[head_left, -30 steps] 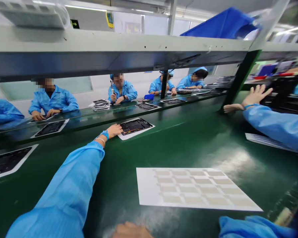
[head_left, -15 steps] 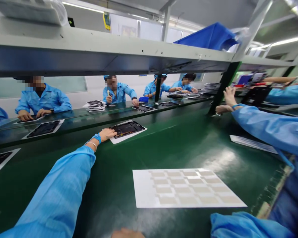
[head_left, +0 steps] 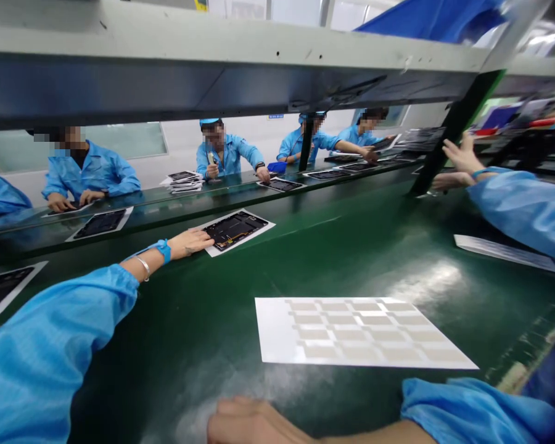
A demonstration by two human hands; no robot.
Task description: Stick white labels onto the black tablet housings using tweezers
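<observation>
My left hand (head_left: pixel 189 242) reaches across the green bench with its fingers closed on the near left edge of a black tablet housing (head_left: pixel 240 229). Under the housing lies a white sheet (head_left: pixel 267 227) that shows along its edges. At the bottom of the view my right hand (head_left: pixel 254 422) is low over the bench, its knuckles bent; the fingertips are cut off by the frame, so what it may hold is hidden. Just beyond it lies a white sheet of beige rectangular stickers (head_left: pixel 365 333).
Another person's hands (head_left: pixel 462 163) are by a dark green post (head_left: pixel 457 129) on the right, above a white strip (head_left: pixel 504 251). A shelf (head_left: pixel 240 43) spans overhead. More housings (head_left: pixel 102 223) lie on the raised far strip, where several co-workers in blue sit.
My left hand has drawn the tablet housing slightly left along the bench. My right hand has come further into view at the bottom. The whole view has tilted down.
</observation>
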